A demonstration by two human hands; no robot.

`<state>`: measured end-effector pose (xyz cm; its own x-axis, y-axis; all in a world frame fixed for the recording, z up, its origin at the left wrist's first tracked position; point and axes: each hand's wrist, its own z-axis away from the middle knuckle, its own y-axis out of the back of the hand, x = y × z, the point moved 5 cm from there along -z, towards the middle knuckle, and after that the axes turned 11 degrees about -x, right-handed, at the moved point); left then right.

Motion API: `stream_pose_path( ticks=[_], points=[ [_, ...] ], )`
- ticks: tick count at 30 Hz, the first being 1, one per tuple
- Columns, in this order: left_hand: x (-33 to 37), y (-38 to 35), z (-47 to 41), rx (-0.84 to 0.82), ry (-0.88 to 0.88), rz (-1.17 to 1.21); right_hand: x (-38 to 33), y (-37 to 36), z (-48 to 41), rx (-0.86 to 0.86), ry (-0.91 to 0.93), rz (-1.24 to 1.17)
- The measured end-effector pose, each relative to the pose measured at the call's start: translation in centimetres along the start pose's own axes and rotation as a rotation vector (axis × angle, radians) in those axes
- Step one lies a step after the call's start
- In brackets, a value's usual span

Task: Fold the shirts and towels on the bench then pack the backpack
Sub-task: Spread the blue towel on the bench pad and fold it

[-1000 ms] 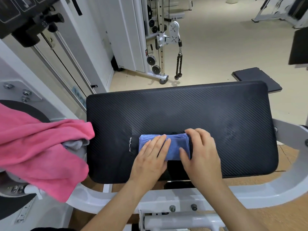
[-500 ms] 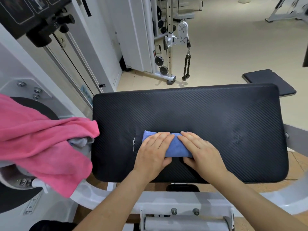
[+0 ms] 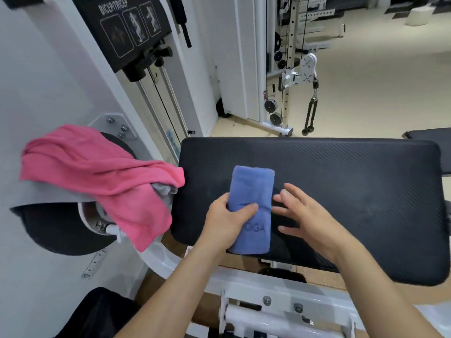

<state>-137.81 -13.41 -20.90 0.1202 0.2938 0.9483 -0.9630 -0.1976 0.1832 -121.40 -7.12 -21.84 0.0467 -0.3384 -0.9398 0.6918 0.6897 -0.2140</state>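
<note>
The left hand (image 3: 227,218) grips the folded blue terry towel (image 3: 252,186) on the black padded bench (image 3: 353,186), right hand (image 3: 312,215) spread empty beside it — the crumpled pink cloth (image 3: 97,172) awaits folding.

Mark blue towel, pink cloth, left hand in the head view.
blue towel (image 3: 252,189): head view, bare upper part of the folded face.
pink cloth (image 3: 97,176): head view, middle of the draped fabric.
left hand (image 3: 228,217): head view, back of the hand.

Bright, even indoor light; wide-angle edge distortion.
</note>
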Motion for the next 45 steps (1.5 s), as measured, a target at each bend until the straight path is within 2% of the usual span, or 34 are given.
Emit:
stream_pose_path(
  ticks=[1, 3, 6, 8, 13, 18, 22, 24, 26, 28, 32, 38, 41, 45],
  points=[
    [-0.3, 0.4, 1.4, 0.041, 0.006, 0.170, 0.0, -2.2, 0.5, -0.083, -0.020, 0.031],
    [-0.9, 1.2, 4.3, 0.128, -0.013, 0.353, 0.0, -6.8, 1.1, -0.188, -0.019, 0.145],
    [-2.4, 3.1, 8.5, 0.262, -0.004, 0.486, -0.2, -12.4, 1.6, -0.066, 0.108, 0.367],
    [-3.7, 4.9, 11.2, 0.281, 0.013, 0.620, 0.0, -15.9, 2.3, -0.003, 0.189, 0.514],
    [-6.0, 11.8, 19.7, 0.320, -0.062, 0.810, 1.8, -25.5, 4.8, -0.155, 0.337, 0.753],
    [-8.6, 20.6, 29.8, 0.394, -0.169, 0.725, 4.6, -36.1, 8.5, -0.433, 0.434, 0.880],
    [-11.1, 26.3, 37.5, 0.517, -0.153, 0.560, 7.5, -44.2, 10.1, -0.670, 0.361, 0.972],
    [-11.8, 28.3, 40.7, 0.543, -0.182, 0.457, 8.4, -47.9, 10.6, -0.841, 0.285, 0.839],
    [-12.4, 29.9, 43.5, 0.544, -0.218, 0.396, 8.9, -51.0, 10.8, -0.939, 0.201, 0.660],
    [-13.5, 31.4, 45.6, 0.584, -0.224, 0.369, 9.7, -53.4, 10.6, -0.960, 0.149, 0.542],
    [-17.2, 33.4, 47.5, 0.675, -0.185, 0.427, 12.6, -56.4, 9.1, -0.985, 0.092, 0.492],
    [-24.4, 35.5, 45.6, 0.823, -0.010, 0.475, 18.6, -57.6, 4.2, -1.019, -0.045, 0.548],
    [-27.7, 36.4, 42.2, 0.806, 0.117, 0.390, 21.4, -56.9, 0.6, -0.967, -0.071, 0.622],
    [-32.9, 37.9, 36.6, 0.700, 0.299, 0.261, 24.6, -53.5, -5.9, -0.835, -0.063, 0.781]
  ],
)
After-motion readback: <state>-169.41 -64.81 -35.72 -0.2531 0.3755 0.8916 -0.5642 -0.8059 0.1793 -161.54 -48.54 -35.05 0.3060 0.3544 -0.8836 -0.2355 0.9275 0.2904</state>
